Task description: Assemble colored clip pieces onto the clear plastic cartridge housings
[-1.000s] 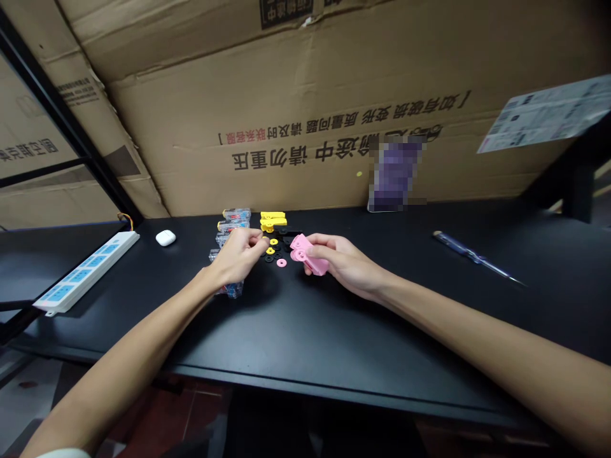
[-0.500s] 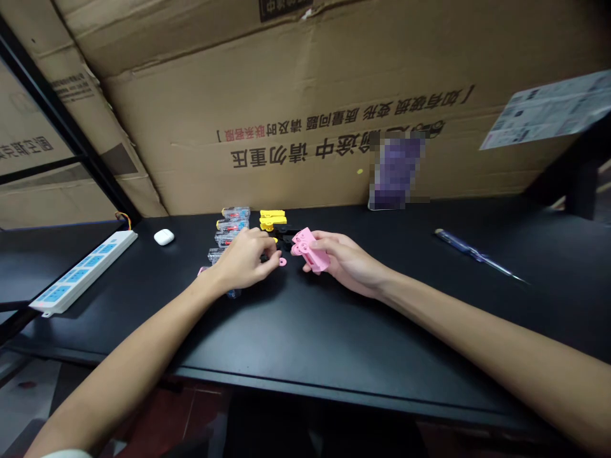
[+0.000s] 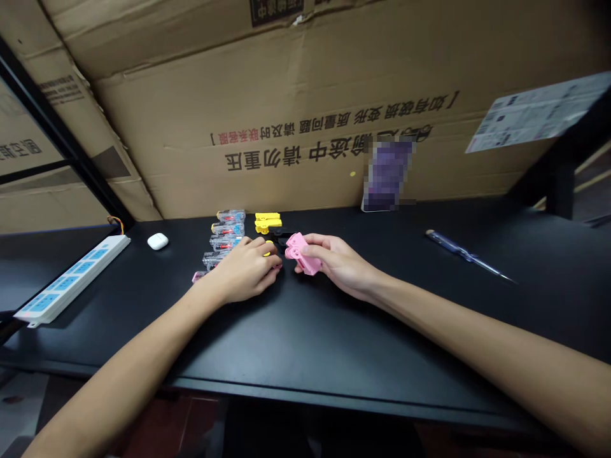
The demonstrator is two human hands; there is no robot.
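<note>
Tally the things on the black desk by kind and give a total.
Pink plastic part, in the right hand: 1
Yellow parts: 2
Clear modules: 4
Power strip: 1
White earbud case: 1
Screwdriver: 1
Total: 10

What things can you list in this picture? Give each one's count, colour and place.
pink plastic part: one, pink, held in the right hand above the desk.
yellow clips: about two, yellow, behind the hands.
clear packets: about four, clear with red, in a row behind the left hand.
earbud case: one, white, left on the desk.
power strip: one, white and blue, far left.
screwdriver: one, blue-handled, right.
desk: one, black.
cardboard boxes: brown, behind.
left hand: resting on small parts.
right hand: gripping.
</note>
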